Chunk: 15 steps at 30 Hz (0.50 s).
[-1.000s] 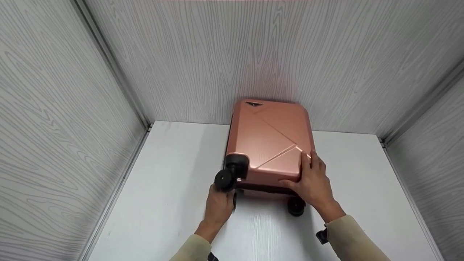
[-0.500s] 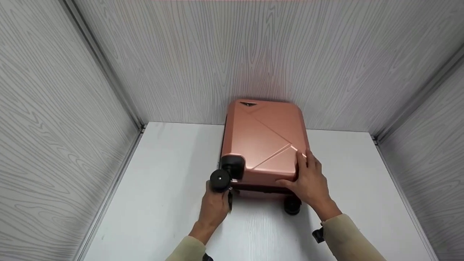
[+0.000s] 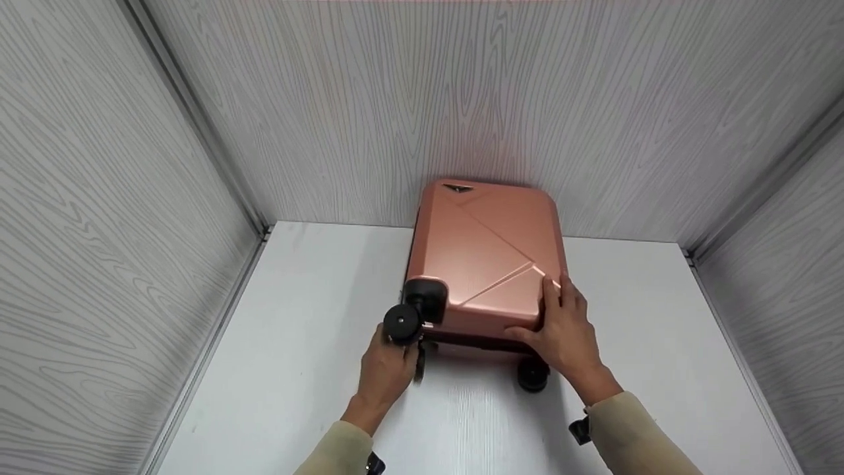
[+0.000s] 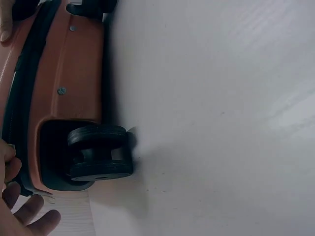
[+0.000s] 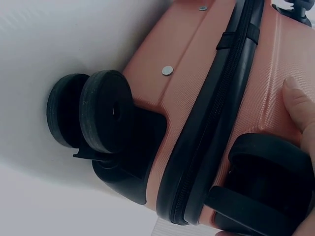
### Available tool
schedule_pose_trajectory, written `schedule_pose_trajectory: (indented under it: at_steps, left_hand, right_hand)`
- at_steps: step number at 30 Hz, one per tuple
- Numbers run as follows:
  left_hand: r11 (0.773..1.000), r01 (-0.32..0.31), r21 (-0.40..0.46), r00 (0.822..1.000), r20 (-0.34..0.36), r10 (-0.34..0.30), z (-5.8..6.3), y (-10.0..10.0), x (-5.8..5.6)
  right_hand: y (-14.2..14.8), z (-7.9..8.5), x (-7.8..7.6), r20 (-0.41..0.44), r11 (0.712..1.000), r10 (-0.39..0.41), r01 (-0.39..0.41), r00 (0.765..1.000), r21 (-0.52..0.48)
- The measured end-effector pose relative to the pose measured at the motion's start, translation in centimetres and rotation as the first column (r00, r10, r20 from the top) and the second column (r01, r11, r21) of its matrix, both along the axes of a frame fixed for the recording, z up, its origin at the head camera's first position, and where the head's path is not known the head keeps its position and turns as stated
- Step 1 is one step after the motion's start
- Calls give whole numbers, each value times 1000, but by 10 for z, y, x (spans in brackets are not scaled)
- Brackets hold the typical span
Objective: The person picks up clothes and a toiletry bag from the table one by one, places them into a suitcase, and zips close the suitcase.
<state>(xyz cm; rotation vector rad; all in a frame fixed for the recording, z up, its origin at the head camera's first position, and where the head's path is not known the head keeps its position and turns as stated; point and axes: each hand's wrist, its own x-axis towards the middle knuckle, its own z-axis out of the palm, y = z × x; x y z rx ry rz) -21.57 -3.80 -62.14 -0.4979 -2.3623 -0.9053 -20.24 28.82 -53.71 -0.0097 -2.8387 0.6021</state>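
Observation:
A rose-gold hard-shell suitcase (image 3: 488, 244) lies flat, its wheeled end towards me. Beside its near left corner, just below a black double wheel (image 3: 402, 323), is my left hand (image 3: 386, 369). In the left wrist view, its thumb and forefinger pinch a small zipper pull (image 4: 12, 146) at the corner, mostly hidden; the other fingers are loosely bent. My right hand (image 3: 567, 333) grips the near right corner, thumb on the wheeled end and fingers over the front shell. The black zipper (image 5: 211, 113) appears shut along the stretch visible in the right wrist view.
A white tabletop (image 3: 316, 316) carries the suitcase. Wood-grain panels stand at the back (image 3: 369, 112), the left (image 3: 86, 231) and the right (image 3: 784, 264). A lower wheel (image 3: 533, 374) juts out below my right hand.
My left hand has shifted slightly left beside the corner. My right hand keeps its hold, and the suitcase stays in place while the head view sways a little.

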Motion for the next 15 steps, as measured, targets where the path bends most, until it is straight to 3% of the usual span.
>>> schedule_pose_trajectory:
  at_steps: [5,10,12,15]
  left_hand:
    - [991,67,119,986,143,-84,1,-1,-3]
    - [967,79,241,934,320,-156,7,0,-4]
    - [965,81,251,919,357,-170,9,0,-4]
    - [970,82,230,913,372,-166,11,-4,-5]
  right_hand:
    - [0,1,-1,18,1000,7,-7,1000,6]
    - [1,7,-1,48,1000,13,-13,999,12]
    - [0,10,0,56,1000,14,-15,998,23]
    - [-1,14,0,68,1000,12,-13,998,27]
